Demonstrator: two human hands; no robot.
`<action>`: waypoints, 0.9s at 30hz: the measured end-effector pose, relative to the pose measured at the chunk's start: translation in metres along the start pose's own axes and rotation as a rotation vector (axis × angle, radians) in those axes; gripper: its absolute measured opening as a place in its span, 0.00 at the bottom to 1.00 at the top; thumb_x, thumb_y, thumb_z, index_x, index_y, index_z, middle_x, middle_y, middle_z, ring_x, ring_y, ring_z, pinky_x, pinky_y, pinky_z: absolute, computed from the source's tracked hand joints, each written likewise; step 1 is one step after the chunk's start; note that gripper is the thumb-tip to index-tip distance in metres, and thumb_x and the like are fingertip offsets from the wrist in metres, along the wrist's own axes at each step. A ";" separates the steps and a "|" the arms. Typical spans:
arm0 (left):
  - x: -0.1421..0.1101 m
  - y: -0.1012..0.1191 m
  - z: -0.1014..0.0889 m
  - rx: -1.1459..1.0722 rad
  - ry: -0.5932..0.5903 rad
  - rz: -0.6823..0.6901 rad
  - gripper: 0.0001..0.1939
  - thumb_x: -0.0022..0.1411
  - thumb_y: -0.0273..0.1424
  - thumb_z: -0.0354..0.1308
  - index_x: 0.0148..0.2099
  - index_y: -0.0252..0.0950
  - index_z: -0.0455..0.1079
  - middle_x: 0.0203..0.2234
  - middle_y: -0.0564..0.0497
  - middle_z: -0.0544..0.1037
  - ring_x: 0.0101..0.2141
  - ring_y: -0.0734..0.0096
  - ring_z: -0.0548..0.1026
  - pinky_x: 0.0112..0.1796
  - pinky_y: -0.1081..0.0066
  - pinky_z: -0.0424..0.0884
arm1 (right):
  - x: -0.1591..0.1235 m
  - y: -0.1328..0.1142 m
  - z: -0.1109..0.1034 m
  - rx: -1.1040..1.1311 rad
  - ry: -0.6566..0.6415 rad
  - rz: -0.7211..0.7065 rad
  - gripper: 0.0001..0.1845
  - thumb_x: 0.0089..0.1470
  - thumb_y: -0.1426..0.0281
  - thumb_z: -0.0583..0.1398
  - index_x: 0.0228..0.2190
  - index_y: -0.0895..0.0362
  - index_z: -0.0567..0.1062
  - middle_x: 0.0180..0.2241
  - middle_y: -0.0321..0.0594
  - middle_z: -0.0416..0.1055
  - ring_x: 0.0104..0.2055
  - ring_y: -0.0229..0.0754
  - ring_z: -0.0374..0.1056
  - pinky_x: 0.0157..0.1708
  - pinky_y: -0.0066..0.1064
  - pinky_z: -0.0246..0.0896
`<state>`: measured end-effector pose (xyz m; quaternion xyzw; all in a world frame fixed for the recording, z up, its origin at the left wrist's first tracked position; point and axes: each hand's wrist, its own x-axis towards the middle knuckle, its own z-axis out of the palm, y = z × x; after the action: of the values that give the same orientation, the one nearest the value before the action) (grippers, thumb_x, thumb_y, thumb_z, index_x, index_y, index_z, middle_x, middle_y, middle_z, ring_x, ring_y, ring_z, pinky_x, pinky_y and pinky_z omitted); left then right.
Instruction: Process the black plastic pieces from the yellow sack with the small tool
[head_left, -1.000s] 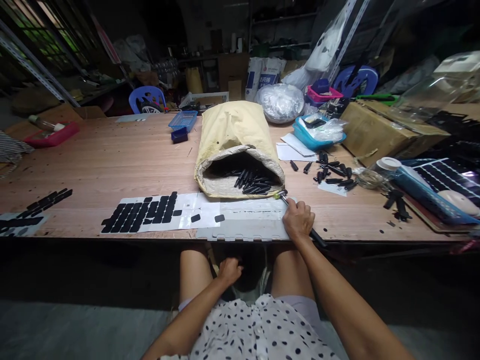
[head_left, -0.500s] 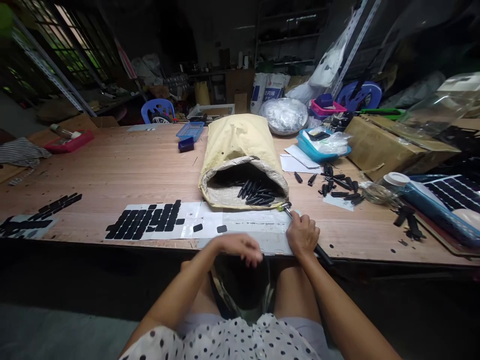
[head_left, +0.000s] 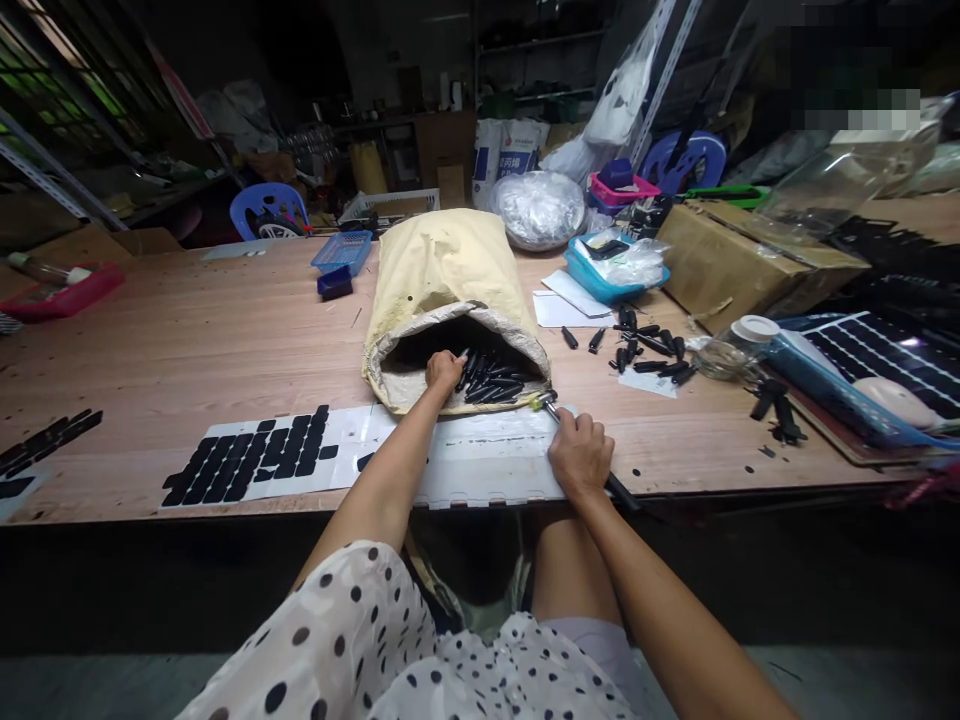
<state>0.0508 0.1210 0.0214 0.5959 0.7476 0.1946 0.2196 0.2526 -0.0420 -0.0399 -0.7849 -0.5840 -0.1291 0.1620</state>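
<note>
A cream woven sack (head_left: 448, 250) lies on the table with its mouth towards me. Inside the mouth is a heap of slim black plastic pieces (head_left: 491, 380). My left hand (head_left: 445, 370) reaches into the opening, fingers closed at the heap's left side, on what looks like one black piece. Beside the sack's right front corner, my right hand (head_left: 582, 452) is wrapped around the dark handle of a small hammer (head_left: 546, 401) with a yellowish end. A white sheet (head_left: 487, 460) lies under both forearms at the table's front edge.
Black flat pads (head_left: 247, 455) stand in rows on a sheet at left. More loose black pieces (head_left: 652, 345) lie on the right, near a clear jar (head_left: 739, 345). Behind are a cardboard box (head_left: 742, 260), a turquoise basket (head_left: 600, 275) and a blue tray (head_left: 343, 252).
My left hand has moved from above the lap, forward into the sack's mouth. My right hand still grips the hammer. The view has swung right.
</note>
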 end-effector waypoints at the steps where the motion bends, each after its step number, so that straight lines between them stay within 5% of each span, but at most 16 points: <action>1: -0.004 -0.004 -0.003 -0.009 0.030 0.021 0.11 0.65 0.38 0.59 0.36 0.37 0.77 0.39 0.44 0.82 0.42 0.62 0.77 0.39 0.69 0.68 | 0.000 0.000 -0.001 0.002 -0.005 0.002 0.16 0.61 0.72 0.53 0.46 0.55 0.76 0.34 0.45 0.66 0.38 0.46 0.57 0.32 0.34 0.40; 6: -0.059 -0.037 -0.010 -0.173 -0.057 0.285 0.08 0.61 0.37 0.62 0.39 0.38 0.76 0.34 0.50 0.80 0.36 0.65 0.75 0.38 0.69 0.68 | 0.001 0.000 0.000 0.014 -0.021 0.011 0.17 0.61 0.71 0.52 0.48 0.56 0.75 0.35 0.46 0.66 0.38 0.46 0.56 0.34 0.35 0.40; 12: -0.130 -0.071 0.009 -0.122 -0.179 0.482 0.05 0.57 0.34 0.66 0.37 0.41 0.77 0.34 0.52 0.79 0.41 0.61 0.71 0.46 0.63 0.66 | 0.003 -0.001 -0.002 0.023 -0.037 0.027 0.18 0.62 0.71 0.51 0.48 0.56 0.76 0.36 0.47 0.66 0.39 0.47 0.56 0.34 0.35 0.40; 21: -0.131 -0.071 0.020 -0.046 -0.206 0.493 0.09 0.58 0.35 0.66 0.42 0.43 0.78 0.38 0.51 0.77 0.46 0.59 0.68 0.50 0.60 0.63 | 0.006 0.006 -0.013 0.167 -0.109 0.048 0.21 0.63 0.72 0.50 0.53 0.52 0.75 0.36 0.45 0.68 0.39 0.44 0.58 0.35 0.33 0.46; 27: -0.132 -0.066 0.021 -0.078 -0.218 0.443 0.09 0.56 0.35 0.67 0.41 0.43 0.79 0.38 0.51 0.78 0.46 0.58 0.69 0.51 0.61 0.63 | -0.035 -0.014 -0.031 0.551 -0.053 -0.095 0.23 0.64 0.69 0.47 0.55 0.52 0.73 0.40 0.43 0.71 0.42 0.44 0.65 0.40 0.32 0.60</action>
<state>0.0345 -0.0217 -0.0197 0.7536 0.5627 0.2013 0.2736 0.2288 -0.0815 -0.0239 -0.6861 -0.6374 0.0477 0.3475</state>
